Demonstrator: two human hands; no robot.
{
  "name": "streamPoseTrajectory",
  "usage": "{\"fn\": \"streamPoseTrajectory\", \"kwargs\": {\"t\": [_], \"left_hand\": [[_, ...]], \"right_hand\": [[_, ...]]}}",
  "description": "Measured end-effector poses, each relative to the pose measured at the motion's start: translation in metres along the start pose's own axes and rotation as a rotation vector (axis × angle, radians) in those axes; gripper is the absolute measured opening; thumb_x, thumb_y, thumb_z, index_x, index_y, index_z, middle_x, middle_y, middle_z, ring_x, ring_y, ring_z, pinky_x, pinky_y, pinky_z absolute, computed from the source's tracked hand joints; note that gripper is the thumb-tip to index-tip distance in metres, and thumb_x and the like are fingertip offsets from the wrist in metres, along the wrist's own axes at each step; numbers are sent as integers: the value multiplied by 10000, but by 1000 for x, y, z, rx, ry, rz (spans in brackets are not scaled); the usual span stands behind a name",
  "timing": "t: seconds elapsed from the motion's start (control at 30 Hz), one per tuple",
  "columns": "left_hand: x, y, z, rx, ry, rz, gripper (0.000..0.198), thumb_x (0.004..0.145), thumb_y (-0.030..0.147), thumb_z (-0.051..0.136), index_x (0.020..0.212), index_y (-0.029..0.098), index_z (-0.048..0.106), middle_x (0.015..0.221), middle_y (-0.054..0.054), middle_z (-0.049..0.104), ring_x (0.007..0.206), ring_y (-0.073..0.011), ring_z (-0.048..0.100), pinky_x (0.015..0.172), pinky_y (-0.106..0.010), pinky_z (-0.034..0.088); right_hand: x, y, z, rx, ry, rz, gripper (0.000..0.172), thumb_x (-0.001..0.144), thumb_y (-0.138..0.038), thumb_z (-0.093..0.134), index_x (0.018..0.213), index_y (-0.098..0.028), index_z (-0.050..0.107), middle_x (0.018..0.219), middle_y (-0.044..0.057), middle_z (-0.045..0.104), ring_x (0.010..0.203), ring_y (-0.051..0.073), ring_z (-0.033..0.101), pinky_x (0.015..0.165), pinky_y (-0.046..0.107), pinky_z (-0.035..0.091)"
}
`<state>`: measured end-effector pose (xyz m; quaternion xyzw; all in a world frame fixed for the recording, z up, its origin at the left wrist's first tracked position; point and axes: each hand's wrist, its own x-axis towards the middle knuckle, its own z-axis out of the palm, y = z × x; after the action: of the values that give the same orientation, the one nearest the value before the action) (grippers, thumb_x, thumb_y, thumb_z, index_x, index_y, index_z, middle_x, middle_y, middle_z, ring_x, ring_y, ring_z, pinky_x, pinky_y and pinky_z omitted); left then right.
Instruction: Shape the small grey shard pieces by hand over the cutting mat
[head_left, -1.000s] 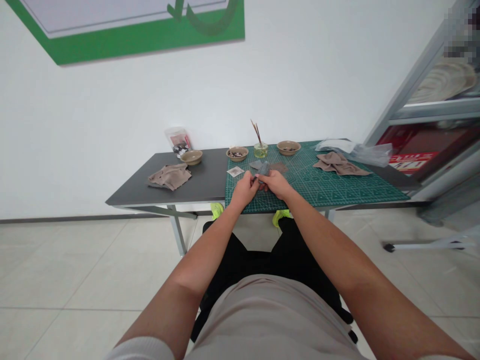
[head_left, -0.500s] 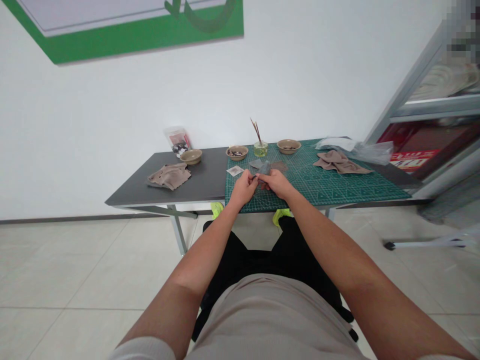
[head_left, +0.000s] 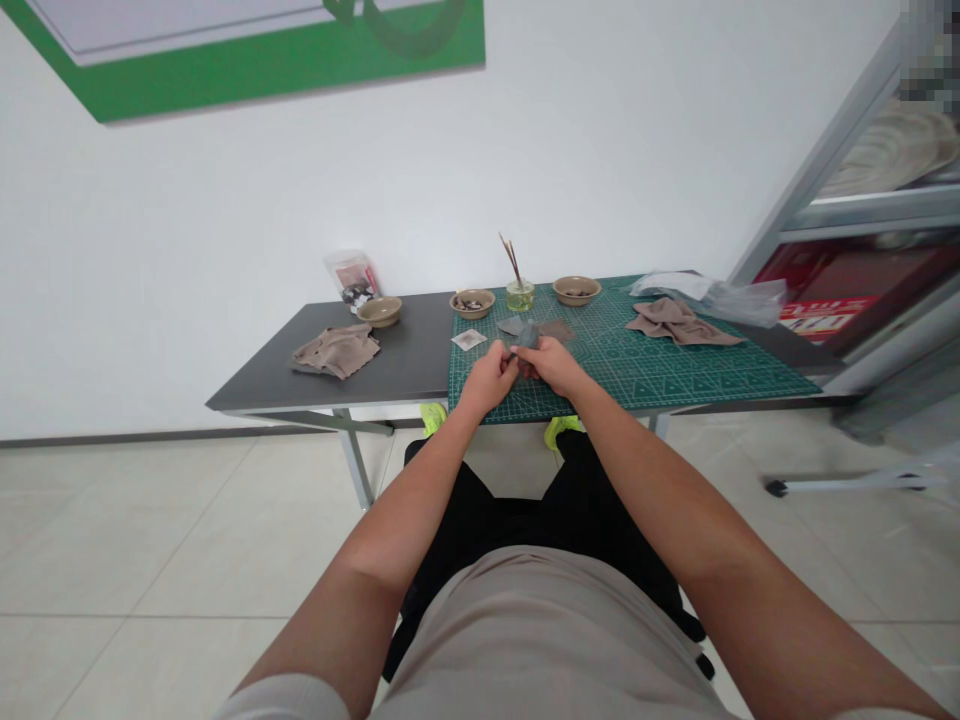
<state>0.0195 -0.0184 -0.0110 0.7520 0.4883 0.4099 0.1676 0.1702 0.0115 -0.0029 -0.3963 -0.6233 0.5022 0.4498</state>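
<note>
1 small grey piece (head_left: 527, 337), thin-looking and irregular in outline, held just above a green gridded cutting mat (head_left: 660, 375) between both hands; exact material too small to tell, perhaps abrasive sheet or stiff cloth. Probably light and somewhat flexible, so likely best taken by an edge between thumb and fingertip, with gentle pressure. Fingers of the left hand (head_left: 487, 378) curled closed and those of the right hand (head_left: 551, 365) closed as well, both pinching the piece low down, knuckles nearly touching. Just beside the left fingers, a thin dark tip, too small to identify. On the mat, a flat grey scrap (head_left: 511, 325), a flat brown scrap (head_left: 556, 331) and a pale square card (head_left: 469, 340), all near the hands. Farther up, 2 shallow tan bowls (head_left: 472, 303) (head_left: 577, 290) on either side of a small glass jar (head_left: 520, 296) of yellowish liquid holding thin brown sticks (head_left: 511, 260). To the right, a crumpled taupe cloth (head_left: 679, 322) and a clear plastic bag (head_left: 742, 303). On the bare grey tabletop (head_left: 420, 345), a second taupe cloth (head_left: 336, 351), a third tan bowl (head_left: 379, 311) and a small resealable packet (head_left: 352, 280).
</note>
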Motion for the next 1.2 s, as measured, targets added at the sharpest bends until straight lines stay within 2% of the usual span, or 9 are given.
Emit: {"fn": "streamPoseTrajectory", "kwargs": {"t": [0.23,0.47,0.57,0.67,0.73,0.8,0.9,1.07,1.2], "left_hand": [[4,0,-4,-88,-2,0,230,865,246,547,725,215,368,609,56,449,573,-107,420,569,-243,296],[4,-4,-2,-138,12,-12,223,868,258,542,733,218,370,591,64,439,555,-105,423,558,-244,299],[4,-5,-1,-176,82,-8,224,861,276,561,720,212,399,593,62,445,557,-103,417,561,-241,312],[6,-5,-3,-208,169,-9,220,832,285,608,689,198,464,601,53,448,578,-103,424,582,-239,344],[8,-6,-5,-256,194,-25,171,811,270,631,707,189,522,624,44,483,598,-104,456,604,-239,378],[10,-8,-5,-322,204,-48,65,809,244,627,816,184,603,683,27,554,629,-109,506,637,-245,422],[13,-13,-4,-375,201,-77,189,816,208,604,994,194,668,792,-4,645,693,-126,584,714,-279,484],[12,-17,0,-493,165,-173,184,737,178,682,919,171,657,784,-15,688,732,-147,659,751,-309,530],[10,-10,-1,-473,122,-171,192,718,187,707,902,170,656,809,-19,708,790,-153,673,794,-316,526]], "right_hand": [[3,3,-1,-28,2,19,312,735,-436,698,653,-167,562,431,-14,522,368,94,402,377,227,260],[4,3,2,-39,73,25,302,765,-426,687,664,-162,581,433,-14,522,370,99,425,371,222,269],[5,4,1,57,126,27,279,757,-414,701,722,-157,600,486,-2,568,396,105,466,373,216,297],[6,6,-1,235,184,34,282,717,-397,733,812,-152,631,657,37,673,495,124,563,434,222,409],[8,9,-2,348,215,36,315,669,-392,766,839,-156,645,754,52,705,588,144,614,513,249,484],[8,11,-3,397,227,17,347,608,-382,808,821,-156,655,783,54,712,662,161,638,582,269,513],[7,14,-4,372,194,-22,390,548,-365,847,820,-150,669,795,50,711,709,170,649,628,277,508],[3,8,-4,384,213,-11,436,509,-351,871,822,-168,631,735,0,673,633,143,628,604,283,526],[1,4,-3,396,181,13,436,509,-348,883,809,-166,624,741,5,677,640,138,634,630,291,553]]}}
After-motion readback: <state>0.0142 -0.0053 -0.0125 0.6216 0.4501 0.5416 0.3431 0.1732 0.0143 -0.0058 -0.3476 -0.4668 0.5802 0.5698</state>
